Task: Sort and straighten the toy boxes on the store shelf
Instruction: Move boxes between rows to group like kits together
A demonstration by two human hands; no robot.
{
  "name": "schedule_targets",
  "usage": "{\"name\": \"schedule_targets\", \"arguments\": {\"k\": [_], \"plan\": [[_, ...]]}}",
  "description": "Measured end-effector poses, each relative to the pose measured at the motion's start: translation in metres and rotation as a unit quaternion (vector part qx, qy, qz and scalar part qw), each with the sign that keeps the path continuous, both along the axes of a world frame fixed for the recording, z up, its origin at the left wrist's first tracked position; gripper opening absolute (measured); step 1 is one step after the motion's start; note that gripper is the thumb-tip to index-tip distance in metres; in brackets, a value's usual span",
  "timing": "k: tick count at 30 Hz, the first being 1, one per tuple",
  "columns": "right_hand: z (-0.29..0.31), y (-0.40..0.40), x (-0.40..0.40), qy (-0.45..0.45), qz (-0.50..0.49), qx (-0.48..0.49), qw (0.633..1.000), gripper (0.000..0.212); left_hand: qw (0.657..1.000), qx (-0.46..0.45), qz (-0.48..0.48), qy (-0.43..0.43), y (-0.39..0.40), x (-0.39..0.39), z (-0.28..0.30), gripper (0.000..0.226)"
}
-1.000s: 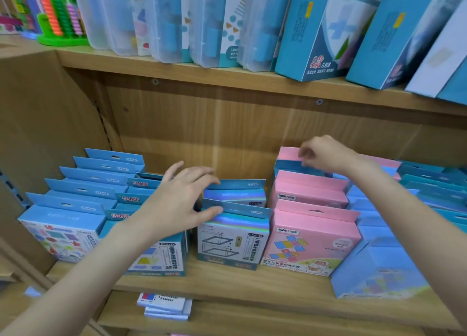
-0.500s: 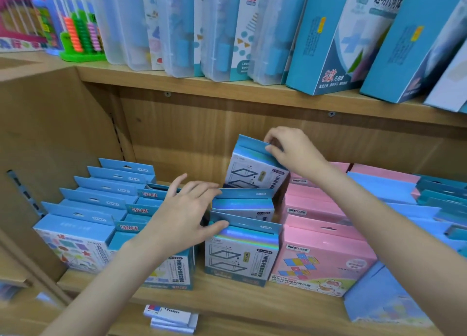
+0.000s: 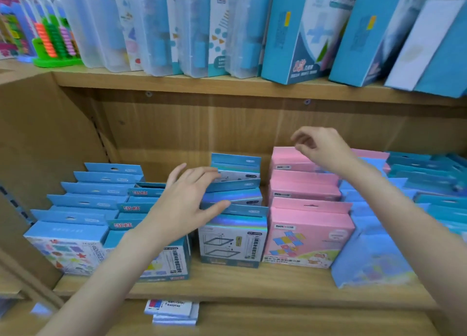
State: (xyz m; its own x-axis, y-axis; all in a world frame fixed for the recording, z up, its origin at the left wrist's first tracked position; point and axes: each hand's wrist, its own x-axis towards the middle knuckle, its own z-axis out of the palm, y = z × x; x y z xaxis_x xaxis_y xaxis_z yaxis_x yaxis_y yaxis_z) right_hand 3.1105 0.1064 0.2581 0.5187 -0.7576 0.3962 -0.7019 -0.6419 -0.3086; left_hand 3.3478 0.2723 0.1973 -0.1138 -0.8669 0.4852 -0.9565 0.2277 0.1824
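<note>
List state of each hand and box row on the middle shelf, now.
left hand: open, fingers resting on the holographic row
right hand: loosely curled, holding nothing, above the pink row
holographic boxes: three, upright
pink boxes: three, upright
far-left blue boxes: upright, in file

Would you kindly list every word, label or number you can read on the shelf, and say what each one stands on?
"CY-0108": label on the front holographic box, only partly sharp.
"透明几何体": top of a tall blue box on the upper shelf, cut off at the frame edge.
Red logo on a clear plastic case: too blurred.
Red characters on the blue box tabs: too blurred.
Print on the pink box: too small.
</note>
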Motion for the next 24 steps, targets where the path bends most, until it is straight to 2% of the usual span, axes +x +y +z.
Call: {"name": "schedule_targets", "arguments": {"k": [3, 6, 10, 15, 20, 24], "plan": [[0.008, -0.003, -0.053, 0.002, -0.075, 0.008, 0.997, 0.018, 0.999, 0.001, -0.031, -0.005, -0.008, -0.023, 0.006, 0.065], [0.007, -0.017, -0.091, 0.042, -0.118, 0.037, 0.991, 0.024, 0.998, 0.002, -0.065, -0.004, -0.019, -0.053, 0.009, 0.064], [-0.006, -0.038, -0.117, 0.128, -0.124, 0.079, 0.981, 0.030, 0.995, 0.009, -0.100, -0.005, -0.038, -0.093, 0.011, 0.065], [-0.020, -0.059, -0.133, 0.178, -0.107, 0.083, 0.975, 0.038, 0.996, 0.038, -0.086, -0.002, -0.064, -0.134, 0.008, 0.075], [-0.014, -0.076, -0.147, 0.238, -0.107, 0.048, 0.964, 0.021, 0.996, 0.082, -0.035, -0.002, -0.085, -0.163, 0.002, 0.103], [-0.005, -0.082, -0.163, 0.262, -0.051, 0.045, 0.963, 0.013, 0.997, 0.079, -0.003, 0.000, -0.087, -0.170, -0.002, 0.099]]}}
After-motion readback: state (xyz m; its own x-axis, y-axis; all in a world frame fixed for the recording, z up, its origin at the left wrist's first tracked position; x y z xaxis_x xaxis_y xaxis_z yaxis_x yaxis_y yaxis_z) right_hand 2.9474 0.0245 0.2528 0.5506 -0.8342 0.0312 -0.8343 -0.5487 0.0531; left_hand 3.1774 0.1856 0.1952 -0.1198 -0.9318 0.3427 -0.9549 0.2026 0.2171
